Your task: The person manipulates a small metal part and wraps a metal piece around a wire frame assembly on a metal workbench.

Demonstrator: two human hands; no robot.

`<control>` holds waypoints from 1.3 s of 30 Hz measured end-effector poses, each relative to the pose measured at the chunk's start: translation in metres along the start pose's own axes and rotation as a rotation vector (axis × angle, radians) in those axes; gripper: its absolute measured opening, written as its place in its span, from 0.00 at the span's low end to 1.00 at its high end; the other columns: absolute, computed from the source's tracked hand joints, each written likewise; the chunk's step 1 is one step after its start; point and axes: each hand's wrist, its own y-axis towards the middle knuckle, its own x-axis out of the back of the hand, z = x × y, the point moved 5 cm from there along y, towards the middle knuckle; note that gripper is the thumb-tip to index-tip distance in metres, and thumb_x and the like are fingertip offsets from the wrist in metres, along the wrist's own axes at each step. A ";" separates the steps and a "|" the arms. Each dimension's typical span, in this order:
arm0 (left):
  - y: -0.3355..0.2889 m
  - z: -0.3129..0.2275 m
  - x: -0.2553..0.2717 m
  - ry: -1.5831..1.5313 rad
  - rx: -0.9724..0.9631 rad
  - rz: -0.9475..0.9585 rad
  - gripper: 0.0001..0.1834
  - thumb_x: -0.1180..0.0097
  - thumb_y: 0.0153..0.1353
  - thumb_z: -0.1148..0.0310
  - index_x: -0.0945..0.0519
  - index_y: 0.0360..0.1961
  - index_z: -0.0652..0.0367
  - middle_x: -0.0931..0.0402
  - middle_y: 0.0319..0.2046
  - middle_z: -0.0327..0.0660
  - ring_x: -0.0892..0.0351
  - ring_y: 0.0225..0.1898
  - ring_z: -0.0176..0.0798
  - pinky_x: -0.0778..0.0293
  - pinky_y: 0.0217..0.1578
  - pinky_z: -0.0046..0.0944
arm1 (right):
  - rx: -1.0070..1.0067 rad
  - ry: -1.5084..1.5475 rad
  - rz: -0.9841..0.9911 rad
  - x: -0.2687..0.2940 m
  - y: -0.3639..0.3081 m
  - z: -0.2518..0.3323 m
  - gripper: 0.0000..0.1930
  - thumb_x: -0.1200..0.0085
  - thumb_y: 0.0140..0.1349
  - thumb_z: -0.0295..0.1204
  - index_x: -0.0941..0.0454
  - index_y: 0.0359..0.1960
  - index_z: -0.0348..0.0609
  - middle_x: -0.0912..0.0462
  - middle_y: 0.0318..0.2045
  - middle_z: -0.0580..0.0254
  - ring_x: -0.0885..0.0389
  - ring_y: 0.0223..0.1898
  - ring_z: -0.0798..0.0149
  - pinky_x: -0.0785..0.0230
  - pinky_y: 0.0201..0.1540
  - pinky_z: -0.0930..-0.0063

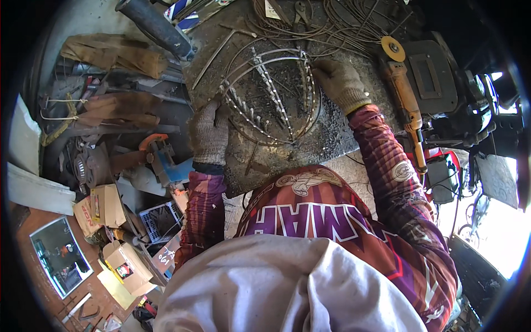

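A round cage-like frame of thin metal rods (272, 94), with rows of short bright bits along its curved ribs, stands on the dark, grit-covered worktop (337, 146). My left hand (210, 130), in a grey knit glove, is closed at the frame's left side, its fingertips at the rim. On the far right side, my right hand (344, 86), gloved too, grips the frame near its upper rim; part of the fingers is hidden. Right of that hand lies an angle grinder (408, 97) with a yellow disc (393, 48).
Loose coils of wire (345, 27) and pliers (300, 14) lie at the worktop's far side. A bent rod (213, 58) and a thick pipe (152, 25) are at the far left. Brown cloths (113, 55), a blue-orange tool (166, 160) and cardboard boxes (124, 263) fill the left.
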 end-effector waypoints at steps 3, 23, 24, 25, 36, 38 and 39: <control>-0.002 0.007 0.002 -0.007 -0.031 -0.067 0.15 0.34 0.68 0.63 0.12 0.53 0.54 0.12 0.44 0.52 0.12 0.47 0.56 0.19 0.47 0.49 | 0.007 0.068 -0.041 0.006 -0.002 0.009 0.19 0.42 0.70 0.47 0.13 0.58 0.59 0.09 0.48 0.54 0.11 0.53 0.49 0.21 0.59 0.55; -0.001 -0.001 0.004 -0.079 0.120 0.040 0.18 0.34 0.69 0.67 0.16 0.58 0.59 0.14 0.53 0.49 0.14 0.54 0.48 0.20 0.56 0.45 | 0.024 0.075 -0.058 0.004 -0.001 0.002 0.22 0.42 0.69 0.48 0.14 0.59 0.52 0.10 0.51 0.51 0.12 0.55 0.47 0.22 0.60 0.55; -0.004 0.007 0.000 -0.075 0.122 0.039 0.18 0.34 0.69 0.67 0.16 0.58 0.59 0.14 0.53 0.49 0.14 0.54 0.48 0.20 0.56 0.45 | 0.024 0.094 -0.056 0.004 -0.002 0.002 0.23 0.42 0.69 0.48 0.14 0.59 0.52 0.10 0.52 0.51 0.12 0.55 0.47 0.22 0.60 0.55; -0.007 0.012 0.002 -0.118 0.070 -0.039 0.18 0.34 0.67 0.68 0.15 0.57 0.58 0.14 0.52 0.49 0.13 0.54 0.49 0.20 0.56 0.46 | -0.003 0.124 -0.046 0.005 -0.006 0.003 0.23 0.41 0.68 0.48 0.15 0.59 0.52 0.10 0.52 0.51 0.12 0.55 0.48 0.22 0.60 0.55; -0.009 0.031 0.022 -0.228 0.032 -0.129 0.14 0.36 0.68 0.74 0.14 0.54 0.57 0.13 0.53 0.47 0.14 0.57 0.47 0.21 0.58 0.43 | -0.087 0.426 0.016 -0.011 0.006 -0.037 0.21 0.41 0.70 0.45 0.14 0.59 0.50 0.10 0.52 0.52 0.12 0.55 0.53 0.23 0.61 0.62; -0.008 0.024 0.018 -0.270 0.058 -0.090 0.14 0.36 0.68 0.71 0.14 0.54 0.58 0.13 0.52 0.48 0.13 0.55 0.48 0.21 0.57 0.44 | -0.105 0.368 -0.073 0.002 0.003 -0.040 0.21 0.41 0.70 0.45 0.14 0.59 0.50 0.10 0.53 0.53 0.13 0.58 0.54 0.25 0.62 0.64; -0.009 0.020 0.021 -0.278 0.057 -0.086 0.14 0.36 0.68 0.71 0.14 0.54 0.58 0.13 0.52 0.48 0.13 0.55 0.48 0.21 0.57 0.44 | -0.111 0.362 -0.076 0.002 0.003 -0.041 0.21 0.41 0.70 0.45 0.14 0.59 0.50 0.10 0.53 0.53 0.13 0.58 0.54 0.25 0.62 0.64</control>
